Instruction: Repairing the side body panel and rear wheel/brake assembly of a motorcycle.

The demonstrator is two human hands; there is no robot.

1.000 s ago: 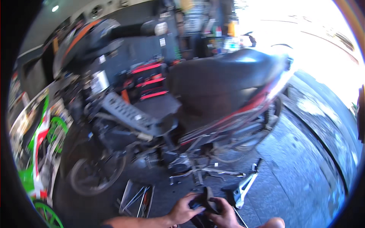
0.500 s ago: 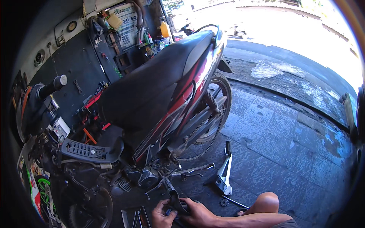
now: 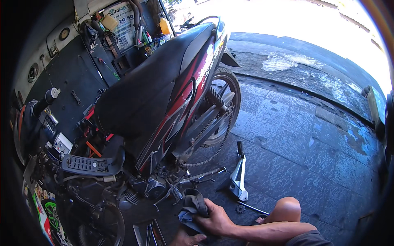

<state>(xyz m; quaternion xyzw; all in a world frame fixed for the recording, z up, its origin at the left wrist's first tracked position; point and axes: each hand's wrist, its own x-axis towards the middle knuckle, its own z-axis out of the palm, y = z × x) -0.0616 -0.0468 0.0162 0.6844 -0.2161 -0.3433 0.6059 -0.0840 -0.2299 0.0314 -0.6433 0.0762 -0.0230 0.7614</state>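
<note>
My right hand (image 3: 215,219) is closed around a bunched grey-blue rag (image 3: 192,212), with the thumb along its upper side. A dark, rounded part of the bundle sticks up above the fingers; whether it is cloth or a piece inside is unclear. Low at the picture's bottom edge is my left hand (image 3: 186,238), just under the rag. Its thumb points right and the fingers look curled, but what they hold is cut off and in shadow. Beyond the hands stands a red and black motorcycle (image 3: 164,98), its drive chain (image 3: 213,158) hanging slack below the rear wheel (image 3: 227,106).
To the right on the floor lie a silver footrest bracket (image 3: 239,176), a small sprocket (image 3: 241,209) and a thin metal rod (image 3: 254,208). A tool tray (image 3: 158,229) sits left of my hands. My bare knee (image 3: 287,209) is at the right.
Both hands held a dark curved piece before. Now a rag shows in my right hand, and my left hand has dropped toward the bottom edge. The view has shifted slightly.
</note>
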